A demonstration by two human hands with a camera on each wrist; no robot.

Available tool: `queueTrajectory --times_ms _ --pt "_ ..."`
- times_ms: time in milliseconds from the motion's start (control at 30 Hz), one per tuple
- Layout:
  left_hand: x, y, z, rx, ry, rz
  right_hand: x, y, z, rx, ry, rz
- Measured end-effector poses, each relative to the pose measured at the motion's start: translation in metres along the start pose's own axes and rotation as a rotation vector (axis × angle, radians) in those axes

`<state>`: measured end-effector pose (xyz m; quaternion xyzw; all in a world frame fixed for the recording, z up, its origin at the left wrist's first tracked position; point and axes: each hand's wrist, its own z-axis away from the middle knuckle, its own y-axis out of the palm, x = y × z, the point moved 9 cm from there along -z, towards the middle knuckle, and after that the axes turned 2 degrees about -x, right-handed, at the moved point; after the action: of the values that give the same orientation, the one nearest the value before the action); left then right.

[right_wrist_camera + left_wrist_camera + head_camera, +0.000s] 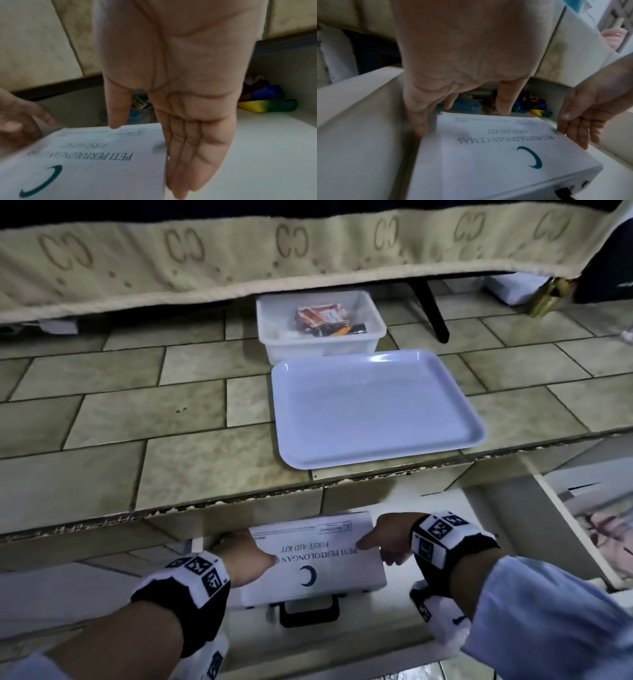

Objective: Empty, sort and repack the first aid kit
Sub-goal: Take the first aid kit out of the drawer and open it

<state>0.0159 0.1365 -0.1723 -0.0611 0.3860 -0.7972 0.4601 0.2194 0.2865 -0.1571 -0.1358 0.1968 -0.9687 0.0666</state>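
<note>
The white first aid kit lies flat in an open drawer below the tiled counter, its black handle facing me. My left hand has straight fingers down the kit's left side, with the thumb by the lid's far edge. My right hand lays straight fingers against the right side, and its thumb touches the lid. Blue print and a crescent mark the lid. The latches are hidden.
On the tiled counter sit a pale flat tray and, behind it, a white tub holding orange packets. Coloured clutter and a blue case lie at the drawer's back. A patterned cloth hangs above.
</note>
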Motion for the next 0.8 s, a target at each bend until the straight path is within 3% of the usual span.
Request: queueTrajectory --times_ms 100,233,367,433,533,700,800 --pt "0.008 0.003 -0.004 0.008 -0.021 0.196 -0.012 -0.013 0.001 -0.031 0.054 -0.053" --pt "0.019 0.026 0.005 0.166 -0.126 0.277 -0.011 -0.015 0.006 0.004 0.031 -0.167" --pt "0.020 0.011 0.011 0.012 -0.072 0.364 0.000 -0.021 0.022 -0.067 -0.015 -0.090" --pt "0.015 -0.005 0.028 -0.016 0.012 0.377 0.005 -0.032 0.035 -0.154 -0.044 -0.078" --pt "0.015 -0.024 0.063 -0.055 0.025 0.386 0.015 -0.044 0.068 -0.251 -0.098 0.010" --pt "0.022 -0.045 0.122 -0.119 0.053 0.271 0.028 -0.019 0.114 -0.126 -0.153 0.192" --pt "0.040 -0.057 0.152 -0.173 0.082 0.280 0.042 -0.009 0.140 -0.140 -0.183 0.289"
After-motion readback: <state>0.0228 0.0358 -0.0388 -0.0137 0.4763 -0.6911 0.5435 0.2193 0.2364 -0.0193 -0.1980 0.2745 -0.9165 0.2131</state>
